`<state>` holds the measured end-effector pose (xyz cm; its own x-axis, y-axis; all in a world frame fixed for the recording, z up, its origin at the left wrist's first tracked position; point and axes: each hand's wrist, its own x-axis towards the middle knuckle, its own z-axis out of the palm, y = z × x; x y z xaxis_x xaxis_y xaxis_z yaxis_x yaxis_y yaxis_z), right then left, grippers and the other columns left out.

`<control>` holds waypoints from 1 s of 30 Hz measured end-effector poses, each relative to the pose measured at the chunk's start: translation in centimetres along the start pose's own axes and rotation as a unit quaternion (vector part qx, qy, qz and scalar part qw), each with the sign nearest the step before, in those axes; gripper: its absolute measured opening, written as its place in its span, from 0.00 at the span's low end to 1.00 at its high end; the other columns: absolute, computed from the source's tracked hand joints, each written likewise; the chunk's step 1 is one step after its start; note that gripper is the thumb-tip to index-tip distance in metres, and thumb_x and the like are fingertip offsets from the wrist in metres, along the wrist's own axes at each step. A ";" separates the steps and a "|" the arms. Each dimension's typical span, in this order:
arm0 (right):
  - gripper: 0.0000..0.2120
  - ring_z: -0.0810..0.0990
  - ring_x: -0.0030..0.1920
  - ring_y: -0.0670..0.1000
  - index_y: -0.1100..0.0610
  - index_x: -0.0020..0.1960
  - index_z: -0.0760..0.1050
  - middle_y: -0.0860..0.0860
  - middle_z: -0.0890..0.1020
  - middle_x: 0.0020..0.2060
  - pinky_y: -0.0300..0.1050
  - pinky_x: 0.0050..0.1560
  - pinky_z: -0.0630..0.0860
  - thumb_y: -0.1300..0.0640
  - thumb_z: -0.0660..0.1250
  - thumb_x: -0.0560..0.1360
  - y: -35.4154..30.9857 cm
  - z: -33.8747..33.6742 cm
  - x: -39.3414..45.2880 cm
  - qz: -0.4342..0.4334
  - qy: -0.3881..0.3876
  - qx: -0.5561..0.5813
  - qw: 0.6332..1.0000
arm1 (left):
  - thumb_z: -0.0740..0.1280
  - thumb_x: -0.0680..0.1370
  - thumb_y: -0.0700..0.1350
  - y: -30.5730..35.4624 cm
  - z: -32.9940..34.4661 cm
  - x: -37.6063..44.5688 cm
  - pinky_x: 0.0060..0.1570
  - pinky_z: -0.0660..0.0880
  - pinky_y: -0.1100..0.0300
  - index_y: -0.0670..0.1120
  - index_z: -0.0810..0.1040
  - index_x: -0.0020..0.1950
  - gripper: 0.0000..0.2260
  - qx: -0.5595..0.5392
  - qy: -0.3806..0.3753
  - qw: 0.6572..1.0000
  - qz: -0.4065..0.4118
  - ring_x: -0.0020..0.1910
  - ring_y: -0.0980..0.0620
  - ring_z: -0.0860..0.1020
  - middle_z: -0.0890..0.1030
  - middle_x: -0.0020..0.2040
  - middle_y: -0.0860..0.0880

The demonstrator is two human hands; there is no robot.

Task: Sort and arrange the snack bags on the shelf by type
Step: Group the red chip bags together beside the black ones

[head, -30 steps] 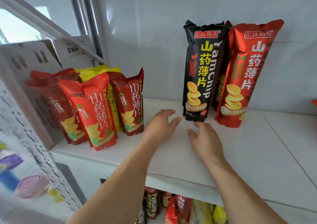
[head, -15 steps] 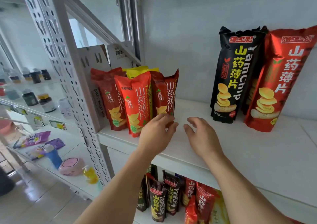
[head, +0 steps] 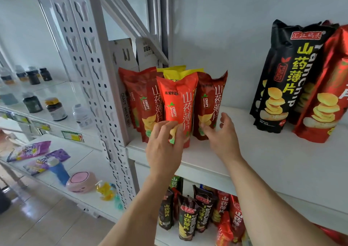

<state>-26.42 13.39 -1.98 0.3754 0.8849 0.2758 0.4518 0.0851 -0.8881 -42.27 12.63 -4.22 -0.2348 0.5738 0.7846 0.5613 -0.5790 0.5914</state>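
A cluster of small snack bags stands at the left end of the white shelf (head: 254, 155). My left hand (head: 165, 142) grips the lower part of the front orange-red bag (head: 178, 102). My right hand (head: 222, 134) reaches with spread fingers to the base of the dark red bag (head: 211, 98) beside it, fingertips at its bottom edge. Another dark red bag (head: 143, 102) stands to the left, and yellow bags (head: 180, 71) peek out behind. A tall black bag (head: 286, 76) and a tall red bag (head: 329, 95) stand at the right against the wall.
A perforated grey upright (head: 98, 76) bounds the shelf on the left, with cardboard boxes (head: 131, 55) behind the small bags. More snack bags (head: 197, 217) fill the shelf below. The neighbouring rack at left holds bottles (head: 54, 110), purple packets (head: 28, 149) and a pink gadget (head: 81, 181).
The view swung left and closer. Both hands moved from the bare middle of the shelf to the small bags; my left hand took hold of the orange-red bag and my right reached the dark red one.
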 end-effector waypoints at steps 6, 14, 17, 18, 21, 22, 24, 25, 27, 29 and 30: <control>0.26 0.78 0.57 0.47 0.42 0.65 0.66 0.46 0.76 0.62 0.43 0.54 0.74 0.46 0.74 0.71 1.0 2.5 1.3 0.002 0.030 0.059 0.998 | 0.66 0.78 0.57 -3.4 -0.4 1.2 0.65 0.70 0.51 0.48 0.66 0.72 0.26 -0.050 0.036 0.988 -0.143 0.70 0.53 0.64 0.61 0.69 0.56; 0.25 0.78 0.51 0.47 0.42 0.59 0.64 0.45 0.79 0.53 0.40 0.48 0.71 0.55 0.75 0.71 1.5 3.8 2.1 0.002 0.047 0.067 0.997 | 0.67 0.78 0.59 -5.9 -0.7 3.1 0.74 0.63 0.48 0.48 0.56 0.80 0.36 -0.085 -0.063 0.958 -0.268 0.76 0.49 0.63 0.65 0.77 0.48; 0.25 0.78 0.51 0.47 0.42 0.59 0.65 0.45 0.79 0.53 0.41 0.49 0.70 0.56 0.75 0.71 1.8 3.7 2.2 0.002 0.053 0.066 0.996 | 0.65 0.79 0.59 -6.2 -0.7 3.6 0.73 0.64 0.49 0.49 0.56 0.81 0.35 -0.087 -0.089 0.952 -0.278 0.75 0.49 0.65 0.67 0.76 0.48; 0.24 0.78 0.51 0.47 0.43 0.59 0.66 0.45 0.79 0.53 0.40 0.48 0.71 0.56 0.75 0.71 1.9 3.7 2.2 -0.001 0.055 0.065 0.996 | 0.65 0.79 0.58 -6.3 -0.7 3.7 0.72 0.65 0.50 0.50 0.56 0.81 0.34 -0.090 -0.096 0.951 -0.280 0.75 0.49 0.66 0.67 0.76 0.49; 0.23 0.79 0.50 0.46 0.46 0.61 0.70 0.44 0.80 0.52 0.37 0.45 0.71 0.56 0.76 0.71 2.3 3.3 1.8 -0.006 0.052 0.064 0.997 | 0.68 0.78 0.60 -6.5 -0.8 4.2 0.70 0.67 0.50 0.52 0.54 0.81 0.37 -0.107 -0.112 0.946 -0.285 0.74 0.50 0.67 0.68 0.76 0.50; 0.23 0.79 0.50 0.45 0.46 0.62 0.70 0.43 0.80 0.51 0.36 0.44 0.71 0.56 0.76 0.71 2.4 3.1 1.6 -0.006 0.051 0.065 0.997 | 0.68 0.77 0.60 -6.4 -0.9 4.3 0.70 0.68 0.50 0.53 0.54 0.81 0.38 -0.113 -0.113 0.944 -0.288 0.72 0.50 0.69 0.69 0.75 0.51; 0.22 0.77 0.47 0.39 0.45 0.60 0.70 0.41 0.79 0.50 0.33 0.43 0.70 0.55 0.75 0.71 2.5 2.5 1.1 -0.007 0.051 0.060 0.997 | 0.69 0.77 0.60 -6.5 -1.0 4.4 0.68 0.71 0.48 0.55 0.57 0.80 0.36 -0.118 -0.111 0.943 -0.292 0.69 0.51 0.72 0.73 0.72 0.52; 0.21 0.76 0.46 0.37 0.44 0.59 0.70 0.40 0.79 0.49 0.32 0.43 0.70 0.55 0.75 0.71 2.6 2.1 0.8 -0.009 0.050 0.058 0.997 | 0.69 0.76 0.61 -6.5 -1.1 4.5 0.67 0.72 0.46 0.55 0.59 0.79 0.35 -0.114 -0.107 0.945 -0.288 0.68 0.51 0.73 0.74 0.70 0.52; 0.21 0.76 0.47 0.36 0.44 0.59 0.71 0.38 0.79 0.48 0.32 0.42 0.70 0.54 0.76 0.71 3.0 1.5 0.4 -0.013 0.047 0.054 0.997 | 0.69 0.76 0.61 -6.5 -1.5 4.4 0.65 0.74 0.44 0.54 0.64 0.77 0.32 -0.116 -0.092 0.946 -0.287 0.67 0.51 0.74 0.75 0.68 0.52; 0.21 0.77 0.47 0.39 0.44 0.59 0.71 0.38 0.79 0.49 0.33 0.43 0.70 0.53 0.76 0.71 3.3 0.9 0.0 -0.016 0.044 0.052 0.998 | 0.68 0.77 0.61 -6.0 -1.9 4.0 0.64 0.75 0.44 0.52 0.66 0.75 0.30 -0.133 -0.073 0.944 -0.294 0.65 0.51 0.75 0.76 0.67 0.52; 0.21 0.78 0.48 0.40 0.45 0.59 0.71 0.39 0.79 0.50 0.34 0.43 0.71 0.53 0.76 0.71 3.4 0.7 -0.2 -0.016 0.043 0.052 0.998 | 0.68 0.78 0.60 -5.6 -2.2 3.6 0.65 0.75 0.46 0.51 0.66 0.75 0.29 -0.138 -0.063 0.944 -0.293 0.65 0.51 0.74 0.75 0.67 0.51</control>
<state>-25.53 13.80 -5.28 0.4324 0.8389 0.3305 0.3791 0.1634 -0.9108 -48.00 16.70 -4.32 -0.3342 0.8972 0.2886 0.1313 -0.2589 0.9569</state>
